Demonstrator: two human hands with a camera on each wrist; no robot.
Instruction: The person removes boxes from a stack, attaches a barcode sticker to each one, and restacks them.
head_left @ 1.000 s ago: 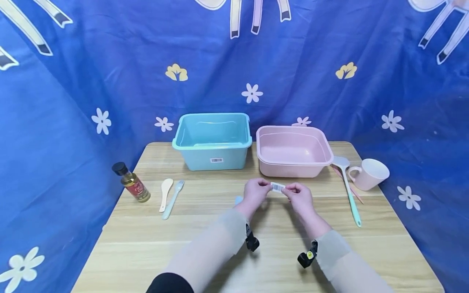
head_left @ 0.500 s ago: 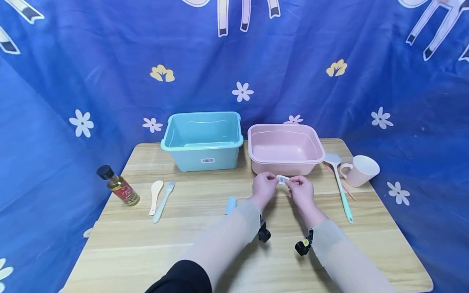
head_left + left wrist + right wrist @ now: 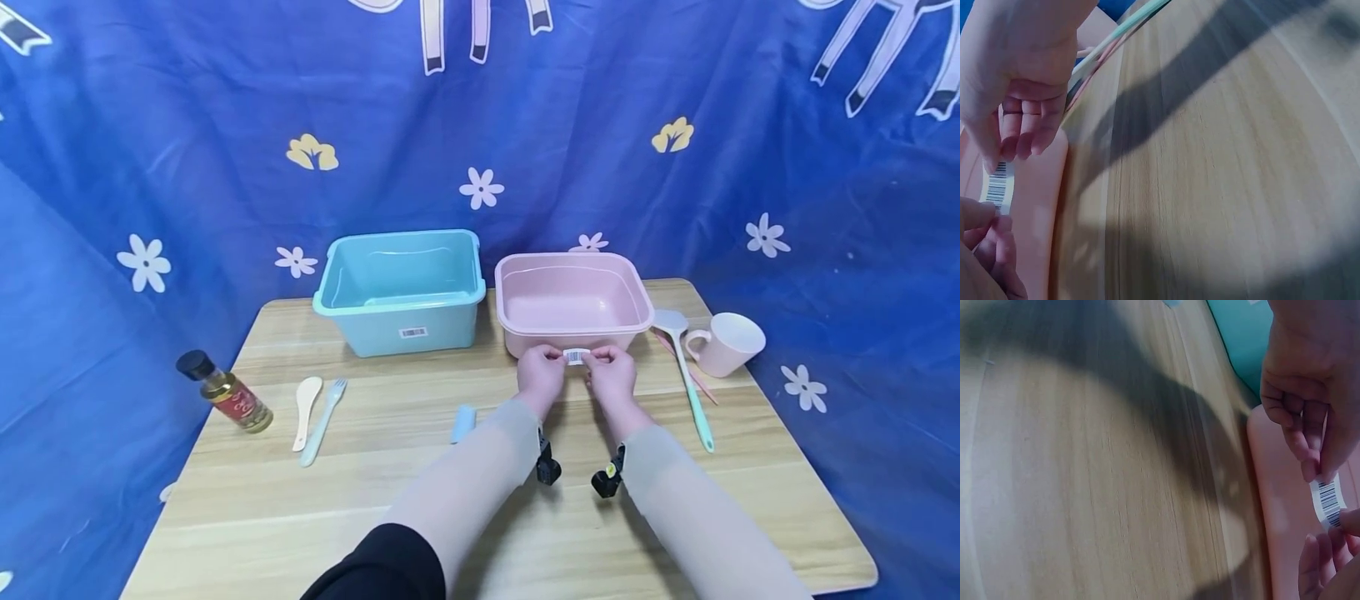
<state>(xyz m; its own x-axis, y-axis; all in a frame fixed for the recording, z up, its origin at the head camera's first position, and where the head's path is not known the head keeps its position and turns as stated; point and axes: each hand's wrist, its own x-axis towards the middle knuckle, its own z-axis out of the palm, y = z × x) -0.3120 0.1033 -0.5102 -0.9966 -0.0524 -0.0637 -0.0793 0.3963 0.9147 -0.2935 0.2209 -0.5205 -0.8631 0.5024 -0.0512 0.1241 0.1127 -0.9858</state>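
A small white barcode label (image 3: 576, 357) is held up in front of the pink basin (image 3: 528, 340). My left hand (image 3: 540, 373) pinches its left end between thumb and fingertip, and my right hand (image 3: 611, 375) pinches the right end. Close up in the left wrist view, the label (image 3: 997, 186) looks slightly curved and overlaps the basin's pink wall (image 3: 1032, 219). The right wrist view has the same label (image 3: 1330, 503) stretched between both hands' fingertips, with the basin's side (image 3: 1272, 506) just behind.
A blue basin (image 3: 401, 329) bearing its own barcode label (image 3: 413, 332) stands left of the pink one. At left are a bottle (image 3: 238, 402), a spoon (image 3: 303, 412) and a fork (image 3: 324, 422). A light-blue item (image 3: 463, 423) lies near my left sleeve. Rightward are a spatula (image 3: 692, 392) and mug (image 3: 726, 345).
Both hands have carried the label forward from over the table to the front wall of the pink basin, still pinching its ends. The head view has shifted, uncovering more of the light-blue item.
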